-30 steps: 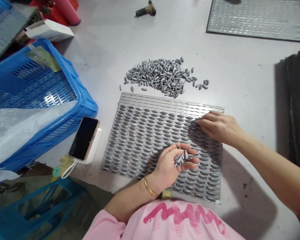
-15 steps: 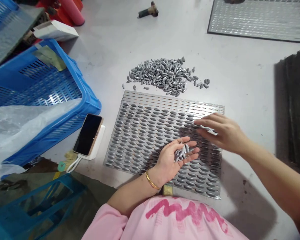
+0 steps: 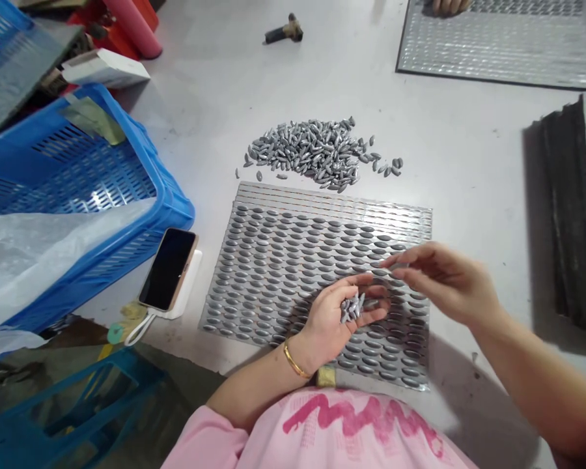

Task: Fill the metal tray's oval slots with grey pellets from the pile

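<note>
My left hand (image 3: pixel 329 316) is cupped palm up and curled around several small grey spindle-shaped pieces (image 3: pixel 353 306). It rests over a flat panel (image 3: pixel 332 202) whose rows are filled with the same kind of pieces, while the top strips look bare. My right hand (image 3: pixel 449 280) hovers over the panel's right side, just right of the left fingertips. Its thumb and index finger are nearly together in a pinch; what lies between them is too small to make out. Beyond the panel's far edge lies a loose pile of grey spindle-shaped pieces (image 3: pixel 307 153).
A blue crate (image 3: pixel 170 195) with plastic sheeting stands left, beside a phone (image 3: pixel 168 268) on a white block. Dark stacked panels (image 3: pixel 571 215) sit at right. Another person's hand (image 3: pixel 449 6) is on a second panel (image 3: pixel 493 52). A bolt-like tool (image 3: pixel 284 30) lies at the back.
My right hand has come down and nearer the left fingertips, its thumb and index finger closing together. My left hand still holds its pieces, fingers a little more curled. The view has shifted slightly.
</note>
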Motion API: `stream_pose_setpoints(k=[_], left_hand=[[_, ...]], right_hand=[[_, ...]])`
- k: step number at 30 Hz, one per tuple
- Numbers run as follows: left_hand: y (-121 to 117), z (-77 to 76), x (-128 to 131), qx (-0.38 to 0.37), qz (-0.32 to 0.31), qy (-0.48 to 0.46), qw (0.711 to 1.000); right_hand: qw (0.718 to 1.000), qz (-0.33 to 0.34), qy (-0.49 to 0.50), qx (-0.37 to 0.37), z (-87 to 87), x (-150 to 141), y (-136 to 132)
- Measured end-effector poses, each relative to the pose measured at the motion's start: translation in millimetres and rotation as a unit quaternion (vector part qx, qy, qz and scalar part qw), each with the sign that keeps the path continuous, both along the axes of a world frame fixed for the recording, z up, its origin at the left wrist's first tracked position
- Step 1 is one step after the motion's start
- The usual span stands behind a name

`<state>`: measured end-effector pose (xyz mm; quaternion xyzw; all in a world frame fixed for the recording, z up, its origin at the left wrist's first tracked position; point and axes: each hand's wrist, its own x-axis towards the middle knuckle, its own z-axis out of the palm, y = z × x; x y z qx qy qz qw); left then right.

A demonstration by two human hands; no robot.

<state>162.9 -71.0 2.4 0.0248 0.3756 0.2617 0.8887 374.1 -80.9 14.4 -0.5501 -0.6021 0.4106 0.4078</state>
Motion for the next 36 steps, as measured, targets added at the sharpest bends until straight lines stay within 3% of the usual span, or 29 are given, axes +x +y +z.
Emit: stream_pose_setpoints(k=[3,6,9,14,21,29,36], left_hand=[[-1,2.9,-1,0.003,-0.023,0.004,1.0],[-2,4.5,-1,0.013,-0.028,0.021,0.999],[-3,4.6,-1,0.029,-0.032,0.025,0.999],[-3,2.9,-1,0.044,-0.063,0.005,0.997],[-2,7.0,-1,0.055,-0.066,0.033,0.996],[-1,9.3,-1,0.069,-0.076,0.037,0.994],[-1,12.2,-1,0.055,-0.069,0.051,0.995]], right_hand=[[0.989,-0.086,-0.113,0.032,-8.8,26,20],[0.962,-0.066,-0.254,0.079,-20.7,42,44],[0.946,-0.027,-0.31,0.087,-32.1,45,61],[0.94,0.003,-0.337,0.059,-40.6,41,72],[0.948,0.045,-0.316,0.016,-34.1,48,79],[0.943,0.068,-0.326,0.022,-39.7,52,85],[0.909,0.069,-0.408,0.042,-42.9,51,83]])
